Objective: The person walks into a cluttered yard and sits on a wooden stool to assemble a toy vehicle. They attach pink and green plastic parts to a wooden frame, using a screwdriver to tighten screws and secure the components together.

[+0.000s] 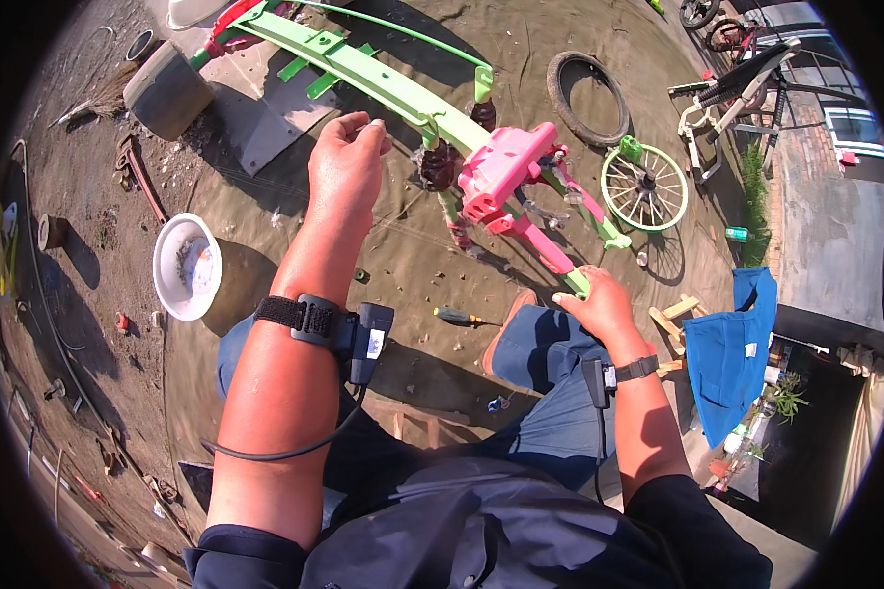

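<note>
A painted metal frame (403,93), bright green along its long beam and pink at its near section, stretches from the upper left toward me. My right hand (604,306) grips the near end of the pink arm (542,245), where a green tip shows by the thumb. Beside the green beam is my left hand (349,165), its fingers curled and pressed together; whatever they hold, if anything, is hidden. Dark wrapping (438,167) covers a joint under the beam. A screwdriver (465,317) lies on the ground cloth near my shoe.
A white basin (189,267) and a red pipe wrench (143,183) lie on the left, below a grey bucket (167,93). To the right are a black tyre (587,98), a pale green spoked wheel (644,185), a blue cloth (727,358) and a bicycle frame (742,98).
</note>
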A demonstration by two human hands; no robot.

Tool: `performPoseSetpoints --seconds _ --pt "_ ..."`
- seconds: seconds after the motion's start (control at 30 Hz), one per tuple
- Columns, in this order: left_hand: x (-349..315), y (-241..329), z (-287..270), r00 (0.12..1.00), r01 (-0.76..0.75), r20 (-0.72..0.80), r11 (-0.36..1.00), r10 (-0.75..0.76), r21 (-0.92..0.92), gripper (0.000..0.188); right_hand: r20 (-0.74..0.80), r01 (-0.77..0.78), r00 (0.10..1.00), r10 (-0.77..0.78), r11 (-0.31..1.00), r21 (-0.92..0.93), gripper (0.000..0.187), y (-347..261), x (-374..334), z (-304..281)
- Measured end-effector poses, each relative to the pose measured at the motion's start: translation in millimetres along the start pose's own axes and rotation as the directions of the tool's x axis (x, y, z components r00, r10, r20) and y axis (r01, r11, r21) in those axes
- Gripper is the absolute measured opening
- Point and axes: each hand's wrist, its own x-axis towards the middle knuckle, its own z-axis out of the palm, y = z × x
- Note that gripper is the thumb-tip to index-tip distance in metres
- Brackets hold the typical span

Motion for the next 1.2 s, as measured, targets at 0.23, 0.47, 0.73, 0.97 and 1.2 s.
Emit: performPoseSetpoints --seconds 0.23,0.47,0.73,0.97,1.2 --pt "-7 -6 -4 1.000 -0.009 -0.002 1.000 0.009 0.013 0.037 0.187 -0.067 0.981 0.045 0.991 0.113 0.037 13 21 4" --pt "-11 -16 -3 1.000 0.001 -0.002 0.998 -0.001 0.058 0.038 0.129 -0.007 0.992 -0.006 0.995 0.103 0.043 22 14 -8" --pt "-9 -8 -7 1.000 0.003 0.008 0.997 -0.004 0.078 0.040 -0.187 0.216 0.966 -0.179 0.955 0.205 0.031 -29 23 -140" --pt "-7 -4 -12 0.999 -0.021 0.035 0.997 0.019 0.074 0.042 -0.323 0.317 0.930 -0.175 0.827 0.464 0.026 -89 39 -215" --pt "-9 -3 -6 0.994 -0.088 0.077 0.994 0.084 0.060 0.054 -0.433 0.470 0.866 -0.250 0.702 0.536 0.026 -158 48 -257"
